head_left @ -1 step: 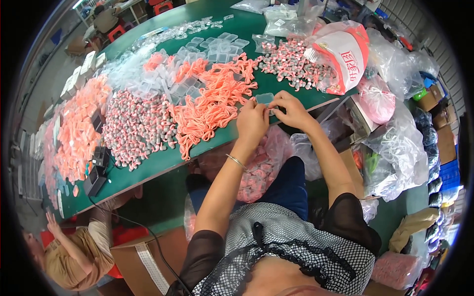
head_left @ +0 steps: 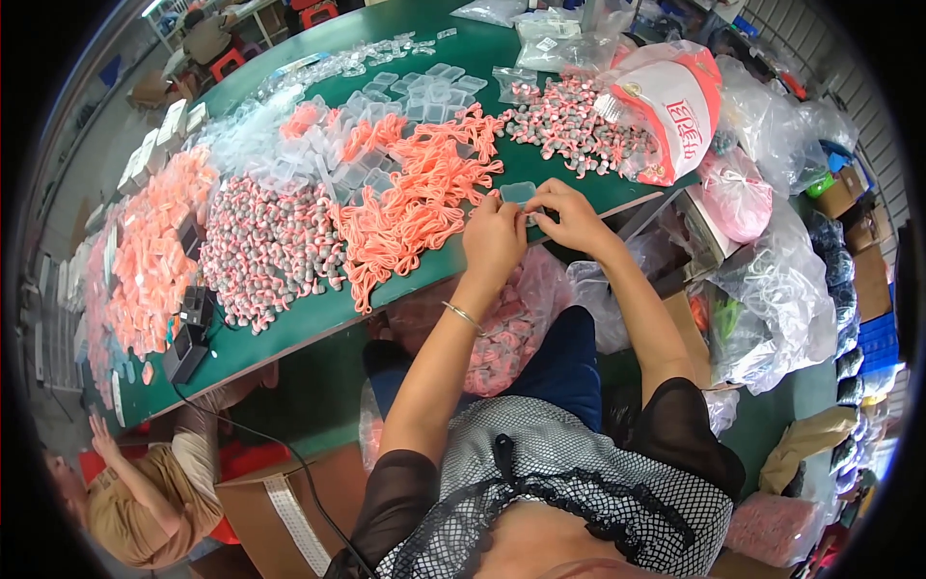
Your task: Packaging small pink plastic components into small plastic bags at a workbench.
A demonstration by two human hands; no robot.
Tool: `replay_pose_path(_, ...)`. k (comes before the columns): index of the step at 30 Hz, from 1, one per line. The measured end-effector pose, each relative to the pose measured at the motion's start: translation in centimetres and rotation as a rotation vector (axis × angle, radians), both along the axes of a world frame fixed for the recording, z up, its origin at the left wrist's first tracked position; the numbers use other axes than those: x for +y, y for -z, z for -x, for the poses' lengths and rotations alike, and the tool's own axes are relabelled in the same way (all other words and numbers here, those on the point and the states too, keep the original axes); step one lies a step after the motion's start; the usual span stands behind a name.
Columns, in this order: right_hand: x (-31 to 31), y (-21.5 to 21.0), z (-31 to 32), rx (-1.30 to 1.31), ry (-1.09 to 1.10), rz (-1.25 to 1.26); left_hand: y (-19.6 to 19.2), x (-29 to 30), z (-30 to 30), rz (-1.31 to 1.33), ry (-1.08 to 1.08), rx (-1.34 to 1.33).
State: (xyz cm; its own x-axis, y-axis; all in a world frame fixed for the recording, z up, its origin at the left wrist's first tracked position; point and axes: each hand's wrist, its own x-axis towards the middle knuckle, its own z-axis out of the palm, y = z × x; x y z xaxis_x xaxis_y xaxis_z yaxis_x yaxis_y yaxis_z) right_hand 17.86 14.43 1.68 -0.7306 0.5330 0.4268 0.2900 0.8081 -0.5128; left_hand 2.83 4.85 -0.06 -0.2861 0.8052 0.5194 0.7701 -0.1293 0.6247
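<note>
At the table's front edge, my left hand [head_left: 494, 234] and my right hand [head_left: 571, 220] meet with fingertips pinched together. Whatever small piece sits between them is mostly hidden by the fingers. Just beyond the fingertips lies a clear plastic box [head_left: 518, 192]. Left of my left hand spreads a heap of bundled coral cords [head_left: 424, 188]. Further left is a pile of small grey-and-coral pieces [head_left: 270, 246]; a second pile of similar pieces [head_left: 574, 121] lies beyond my right hand.
The green table [head_left: 289, 345] also bears coral flat pieces [head_left: 149, 289], more clear boxes [head_left: 439, 92] and a red-and-white bag [head_left: 670, 111]. A black device [head_left: 186, 352] trails a cable. A plastic bag of pink pieces [head_left: 511, 338] hangs below the edge. Another person [head_left: 145, 502] sits at left.
</note>
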Motion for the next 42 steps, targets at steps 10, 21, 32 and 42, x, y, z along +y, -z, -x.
replay_pose_path(10, 1.0, -2.0, 1.5, 0.002, -0.007, 0.07, 0.3, -1.0, -0.1, -0.023, -0.003, 0.185)
replay_pose_path(21, 3.5, -3.4, 8.4, -0.52, -0.105, -0.134, 1.2, -1.4, -0.8, -0.052, -0.083, 0.316)
replay_pose_path(32, 4.2, -3.2, 1.9, -0.06, -0.069, 0.16, 0.5, -1.6, -0.2, -0.031, -0.036, 0.159)
replay_pose_path(42, 1.1, -2.5, 1.2, -0.214, -0.008, -0.353, 0.6, -1.4, 0.0, -0.031, -0.015, 0.086)
